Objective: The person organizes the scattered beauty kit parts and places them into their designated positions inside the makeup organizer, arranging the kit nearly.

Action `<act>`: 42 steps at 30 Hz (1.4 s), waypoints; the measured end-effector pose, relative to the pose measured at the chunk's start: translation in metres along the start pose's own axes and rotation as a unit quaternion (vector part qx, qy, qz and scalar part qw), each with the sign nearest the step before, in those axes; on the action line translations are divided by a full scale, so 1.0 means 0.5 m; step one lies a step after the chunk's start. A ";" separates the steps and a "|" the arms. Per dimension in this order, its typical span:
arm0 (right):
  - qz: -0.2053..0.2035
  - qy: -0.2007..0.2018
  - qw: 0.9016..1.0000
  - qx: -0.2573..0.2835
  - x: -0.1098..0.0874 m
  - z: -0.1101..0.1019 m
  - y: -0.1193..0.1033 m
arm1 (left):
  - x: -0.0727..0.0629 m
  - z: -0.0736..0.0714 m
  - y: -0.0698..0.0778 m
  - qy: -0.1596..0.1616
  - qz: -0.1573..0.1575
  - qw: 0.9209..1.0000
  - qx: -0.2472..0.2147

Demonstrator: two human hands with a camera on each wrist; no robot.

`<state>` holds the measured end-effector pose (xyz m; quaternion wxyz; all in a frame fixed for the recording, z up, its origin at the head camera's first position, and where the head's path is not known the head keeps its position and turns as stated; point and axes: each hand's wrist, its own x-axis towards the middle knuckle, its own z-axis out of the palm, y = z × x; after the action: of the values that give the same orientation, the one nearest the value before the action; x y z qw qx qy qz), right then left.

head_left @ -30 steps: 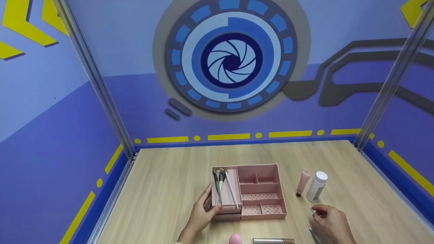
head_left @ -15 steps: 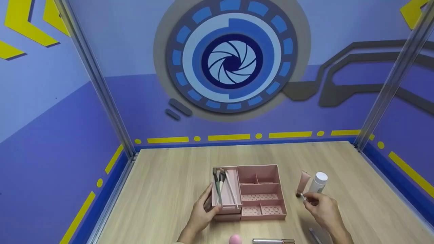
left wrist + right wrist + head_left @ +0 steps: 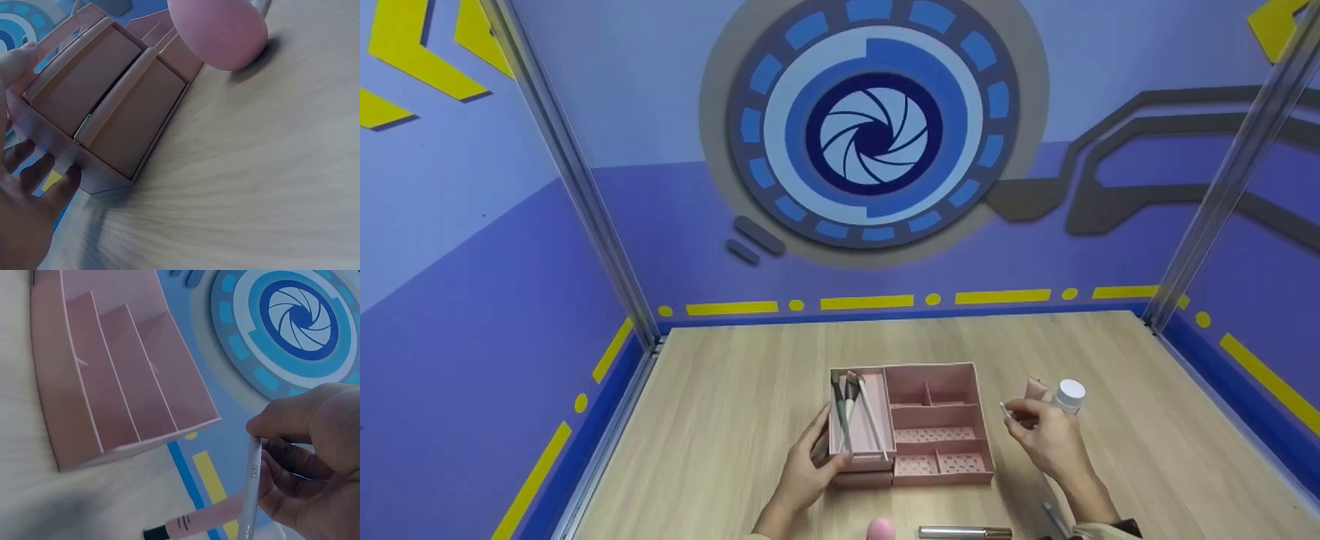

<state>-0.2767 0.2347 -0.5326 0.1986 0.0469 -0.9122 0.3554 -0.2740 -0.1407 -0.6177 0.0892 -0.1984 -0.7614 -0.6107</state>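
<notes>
White stick point(image 3: 251, 489), pinched in our right hand point(image 3: 1048, 441), came nearer the organizer point(image 3: 949, 478), whose left edge our left hand point(image 3: 802, 472) gripped, so our carrying apparently advanced.

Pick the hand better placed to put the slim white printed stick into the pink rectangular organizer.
Probably the right hand: it pinches the stick beside the organizer, while the left hand holds its opposite side.
</notes>
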 end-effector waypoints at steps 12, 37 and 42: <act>-0.031 0.011 0.999 0.005 0.040 0.038 -0.055 | 0.000 -0.001 0.000 -0.008 -0.023 1.000 -0.009; -0.043 -0.007 0.998 0.052 0.106 0.106 -0.190 | 0.001 -0.002 -0.003 -0.019 -0.028 0.999 -0.041; -0.041 -0.027 0.997 0.058 0.109 0.123 -0.205 | 0.002 -0.002 -0.002 -0.020 -0.032 0.999 -0.038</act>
<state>-0.3237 0.1207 -0.4876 0.1850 0.1057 -0.8923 0.3980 -0.2752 -0.1419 -0.6180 0.0469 -0.1887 -0.7453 -0.6378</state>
